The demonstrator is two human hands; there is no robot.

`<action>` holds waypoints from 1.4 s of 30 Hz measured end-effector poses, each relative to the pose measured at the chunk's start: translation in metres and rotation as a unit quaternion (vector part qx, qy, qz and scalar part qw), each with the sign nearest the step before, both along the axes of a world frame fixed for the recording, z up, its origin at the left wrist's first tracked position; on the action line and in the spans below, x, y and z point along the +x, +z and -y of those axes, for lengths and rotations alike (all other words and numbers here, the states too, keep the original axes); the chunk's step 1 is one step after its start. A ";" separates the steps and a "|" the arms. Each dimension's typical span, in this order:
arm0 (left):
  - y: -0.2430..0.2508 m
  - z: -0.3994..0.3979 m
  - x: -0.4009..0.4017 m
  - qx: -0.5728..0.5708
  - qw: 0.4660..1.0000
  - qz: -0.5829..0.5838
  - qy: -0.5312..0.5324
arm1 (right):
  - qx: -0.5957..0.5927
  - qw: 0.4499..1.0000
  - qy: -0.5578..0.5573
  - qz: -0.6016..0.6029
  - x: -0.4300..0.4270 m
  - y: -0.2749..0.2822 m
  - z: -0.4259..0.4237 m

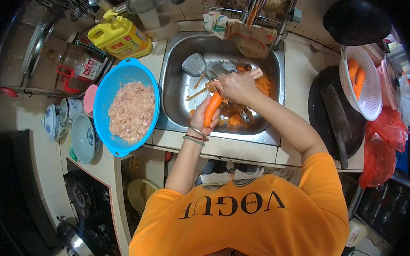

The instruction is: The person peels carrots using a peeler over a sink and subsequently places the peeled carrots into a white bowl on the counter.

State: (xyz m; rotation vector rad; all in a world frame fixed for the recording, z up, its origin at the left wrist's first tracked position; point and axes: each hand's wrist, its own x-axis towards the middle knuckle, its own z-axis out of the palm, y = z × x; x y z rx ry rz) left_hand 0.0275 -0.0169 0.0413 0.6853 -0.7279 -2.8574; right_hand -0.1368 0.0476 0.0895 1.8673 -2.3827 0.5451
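Note:
Over the stainless steel sink (pixel 171 105), my left hand (pixel 202 115) grips an orange carrot (pixel 212 109), its lower end near my wrist bangles. At the carrot's upper end is my right hand (pixel 237 86), its fingers curled; whether a tool sits in them is hidden. A pale pink handle (pixel 256 73) shows just beyond that hand. Carrot pieces and peelings (pixel 235 120) lie in the sink near both hands. At the sink's back left is a grey, scoop-shaped metal thing (pixel 194 64).
A blue basin (pixel 98 111) of minced meat (pixel 132 111) stands left of the sink. Behind it is a yellow jug (pixel 119 40). To the right, a cleaver (pixel 336 113) lies on a dark round board (pixel 316 99), beside a white colander (pixel 370 67) with carrots. A faucet (pixel 281 30) rises behind the sink.

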 end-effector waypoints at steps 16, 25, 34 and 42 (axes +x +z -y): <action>0.005 -0.004 -0.002 -0.125 0.991 -0.008 -0.045 | -0.032 0.999 0.005 -0.030 -0.008 -0.013 0.000; 0.006 -0.004 -0.002 -0.078 0.996 -0.030 -0.032 | -0.020 1.000 -0.015 0.004 -0.010 -0.016 0.003; 0.006 -0.003 -0.002 -0.077 0.994 -0.059 -0.044 | -0.054 0.998 -0.004 0.015 -0.010 -0.014 0.001; 0.011 -0.004 -0.003 -0.079 0.995 -0.057 -0.035 | -0.040 0.999 -0.008 0.019 -0.009 -0.011 0.000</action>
